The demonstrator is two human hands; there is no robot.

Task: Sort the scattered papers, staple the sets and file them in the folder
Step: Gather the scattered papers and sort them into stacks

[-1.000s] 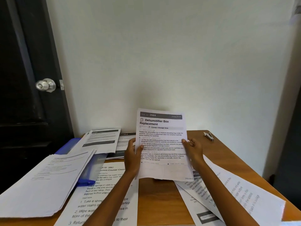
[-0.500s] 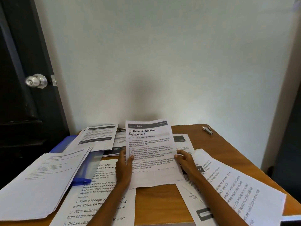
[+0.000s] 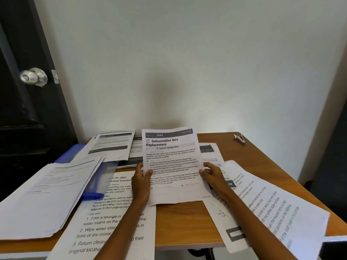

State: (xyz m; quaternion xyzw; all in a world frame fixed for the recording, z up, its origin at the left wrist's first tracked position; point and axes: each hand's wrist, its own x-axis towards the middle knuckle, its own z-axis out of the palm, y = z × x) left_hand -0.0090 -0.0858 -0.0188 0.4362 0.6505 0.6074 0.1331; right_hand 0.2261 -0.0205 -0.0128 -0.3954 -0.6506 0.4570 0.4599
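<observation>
A printed set headed "Dehumidifier Box Replacement" [image 3: 171, 158] stands tilted on its bottom edge at the middle of the wooden table [image 3: 189, 220]. My left hand [image 3: 140, 182] grips its left side, thumb on the front. My right hand [image 3: 214, 175] pinches its right side. A small metal stapler [image 3: 240, 139] lies at the table's far right corner. A blue translucent folder [image 3: 93, 182] lies at the left, mostly under papers.
A thick stack of sheets [image 3: 43, 199] covers the left of the table. Loose pages lie in front [image 3: 112, 229], at the right [image 3: 277, 209] and along the back [image 3: 112, 145]. A white wall stands behind, a dark door with a knob [image 3: 33, 76] to the left.
Both hands have lowered the dehumidifier set from held up before the wall until its bottom edge rests on the table. The camera has tilted down and left a little.
</observation>
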